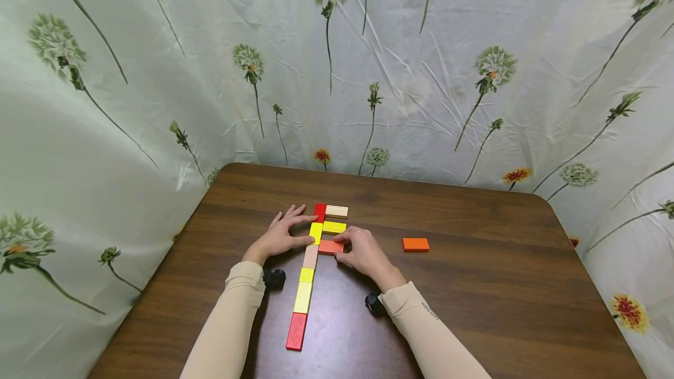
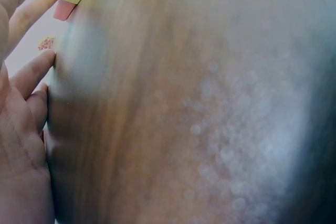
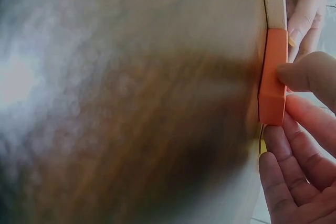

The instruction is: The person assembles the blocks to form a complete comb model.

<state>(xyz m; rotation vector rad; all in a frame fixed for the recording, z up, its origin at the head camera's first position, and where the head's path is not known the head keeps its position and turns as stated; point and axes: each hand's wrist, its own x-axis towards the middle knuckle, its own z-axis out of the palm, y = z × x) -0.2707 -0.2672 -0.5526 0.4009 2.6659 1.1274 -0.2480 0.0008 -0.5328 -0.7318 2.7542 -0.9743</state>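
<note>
A column of wooden blocks runs up the table, with several blocks branching off to its right. My right hand (image 1: 367,255) pinches an orange block (image 1: 329,247) lying against the column's right side. In the right wrist view that orange block (image 3: 273,80) sits between thumb and fingers, its end meeting a pale wood block (image 3: 274,1). My left hand (image 1: 278,240) lies to the left of the column, fingers extended. Its index fingertip touches the red block (image 1: 320,212) and its thumb the yellow block (image 1: 315,231). Only part of the hand (image 2: 21,119) shows in the left wrist view.
Lower in the column are a pinkish block (image 1: 310,257), a small yellow block (image 1: 306,275), a pale yellow block (image 1: 302,297) and a red block (image 1: 296,331). A natural wood block (image 1: 337,212) and a yellow block (image 1: 334,227) branch right. Another orange block (image 1: 416,245) lies apart.
</note>
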